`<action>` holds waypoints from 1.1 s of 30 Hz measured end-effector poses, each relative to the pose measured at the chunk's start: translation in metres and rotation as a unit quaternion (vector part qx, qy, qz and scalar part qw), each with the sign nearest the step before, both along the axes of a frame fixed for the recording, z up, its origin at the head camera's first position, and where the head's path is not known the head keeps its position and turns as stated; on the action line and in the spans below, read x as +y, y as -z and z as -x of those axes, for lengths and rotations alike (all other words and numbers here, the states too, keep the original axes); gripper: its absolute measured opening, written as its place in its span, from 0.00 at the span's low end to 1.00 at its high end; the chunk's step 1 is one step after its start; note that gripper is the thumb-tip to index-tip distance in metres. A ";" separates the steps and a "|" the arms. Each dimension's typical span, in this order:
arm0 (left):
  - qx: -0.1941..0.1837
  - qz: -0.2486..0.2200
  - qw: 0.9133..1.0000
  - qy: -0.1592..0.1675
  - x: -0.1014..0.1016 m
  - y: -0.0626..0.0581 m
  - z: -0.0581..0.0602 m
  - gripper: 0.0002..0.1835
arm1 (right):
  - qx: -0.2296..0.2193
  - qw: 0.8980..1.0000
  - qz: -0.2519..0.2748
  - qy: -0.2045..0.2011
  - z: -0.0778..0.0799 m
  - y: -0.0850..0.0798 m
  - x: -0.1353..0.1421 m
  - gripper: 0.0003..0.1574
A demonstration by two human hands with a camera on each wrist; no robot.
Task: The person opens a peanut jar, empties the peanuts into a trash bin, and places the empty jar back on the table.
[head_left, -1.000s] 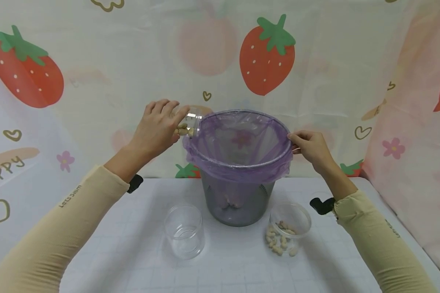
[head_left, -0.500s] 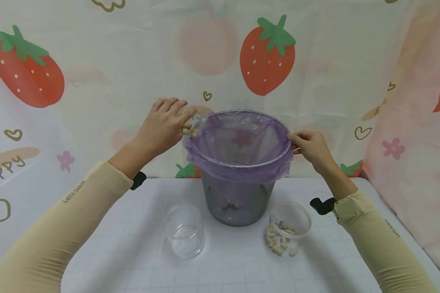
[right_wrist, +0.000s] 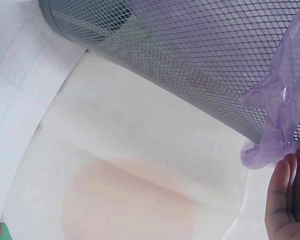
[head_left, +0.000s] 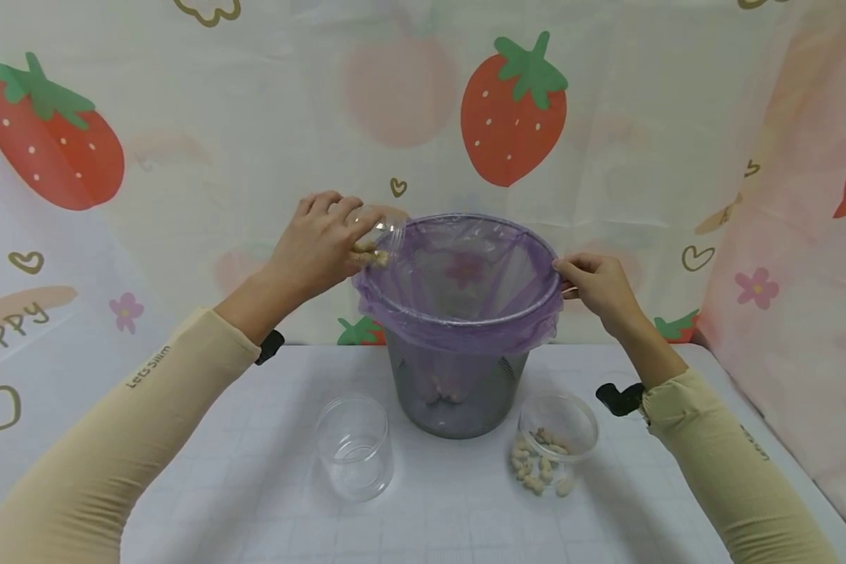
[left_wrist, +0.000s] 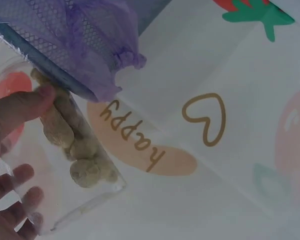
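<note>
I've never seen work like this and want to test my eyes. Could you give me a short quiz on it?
1. Which hand holds the tilted jar of peanuts: A) left hand, B) right hand?
2. True or false: both standing cups hold peanuts.
3. Fill in: the liner in the bin is coloured ____.

Key: 1. A. 2. False; the cup on the left looks empty. 3. Purple.

Pale strawberry-print backdrop (head_left: 275, 94) (hearts too), pinkish side cloth (head_left: 804, 164), white tabletop (head_left: 458, 501)
</note>
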State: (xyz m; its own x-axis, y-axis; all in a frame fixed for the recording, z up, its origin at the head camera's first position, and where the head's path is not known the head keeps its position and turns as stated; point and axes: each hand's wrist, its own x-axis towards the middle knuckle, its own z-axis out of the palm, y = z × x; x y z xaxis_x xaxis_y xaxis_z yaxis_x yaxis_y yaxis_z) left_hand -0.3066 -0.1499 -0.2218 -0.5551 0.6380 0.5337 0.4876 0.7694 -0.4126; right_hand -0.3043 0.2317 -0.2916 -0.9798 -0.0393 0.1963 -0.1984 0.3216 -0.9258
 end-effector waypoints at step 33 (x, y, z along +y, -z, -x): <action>-0.039 -0.012 0.999 -0.005 0.002 -0.004 -0.002 0.38 | 0.011 1.000 -0.002 0.003 0.001 0.002 0.000 0.26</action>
